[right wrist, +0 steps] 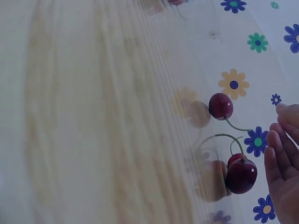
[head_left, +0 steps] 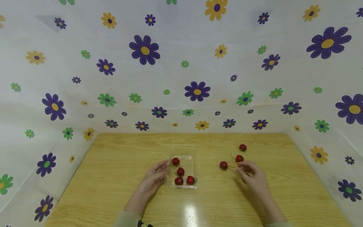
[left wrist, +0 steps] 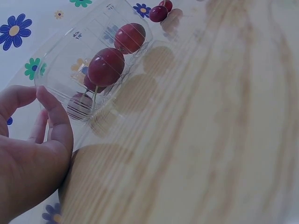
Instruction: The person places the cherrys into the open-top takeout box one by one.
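Observation:
A clear plastic box (head_left: 196,167) holds several dark red cherries (head_left: 180,171) with stems. My left hand (head_left: 154,179) is beside its left wall, fingers loosely bent; in the left wrist view a fingertip (left wrist: 41,93) is right at the rim. To the right, my right hand (head_left: 255,179) hovers low over loose cherries, thumb and fingertips near the stem end of one cherry (head_left: 223,165). In the right wrist view that stem stops short of the right hand (right wrist: 285,158). Another cherry (right wrist: 241,175) lies close to the hand, partly hidden beneath it in the head view.
Beyond the right hand lie a cherry (head_left: 239,158) with a curved stem and another cherry (head_left: 242,147) farther back. The wooden table (head_left: 122,157) is enclosed at the back and sides by a white flowered sheet (head_left: 170,75).

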Motion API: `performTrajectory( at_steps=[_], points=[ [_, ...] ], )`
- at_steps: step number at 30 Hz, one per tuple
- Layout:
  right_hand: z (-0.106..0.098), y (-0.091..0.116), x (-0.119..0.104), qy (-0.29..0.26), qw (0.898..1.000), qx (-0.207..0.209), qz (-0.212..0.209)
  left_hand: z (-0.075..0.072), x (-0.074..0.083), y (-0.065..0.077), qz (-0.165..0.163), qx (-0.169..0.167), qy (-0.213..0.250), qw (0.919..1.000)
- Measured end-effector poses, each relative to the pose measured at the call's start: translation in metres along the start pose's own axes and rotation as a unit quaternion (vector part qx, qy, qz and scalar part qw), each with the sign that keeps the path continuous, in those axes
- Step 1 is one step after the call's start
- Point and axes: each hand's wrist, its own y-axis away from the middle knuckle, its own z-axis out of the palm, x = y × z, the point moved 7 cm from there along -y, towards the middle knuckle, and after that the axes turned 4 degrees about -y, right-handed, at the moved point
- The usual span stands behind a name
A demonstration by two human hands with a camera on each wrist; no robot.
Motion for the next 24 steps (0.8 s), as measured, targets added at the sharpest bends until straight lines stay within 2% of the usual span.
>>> performTrajectory(
  at_steps=[9,24],
  points=[
    [-0.015,0.003,0.003,-0.004,1.000,0.019,-0.016,0.000,0.001,0.000,-0.002,0.006,-0.001,1.0000],
    [-0.034,0.013,0.017,0.021,0.999,0.016,0.032,0.000,0.000,-0.001,-0.003,0.011,-0.002,0.9999]
  ],
)
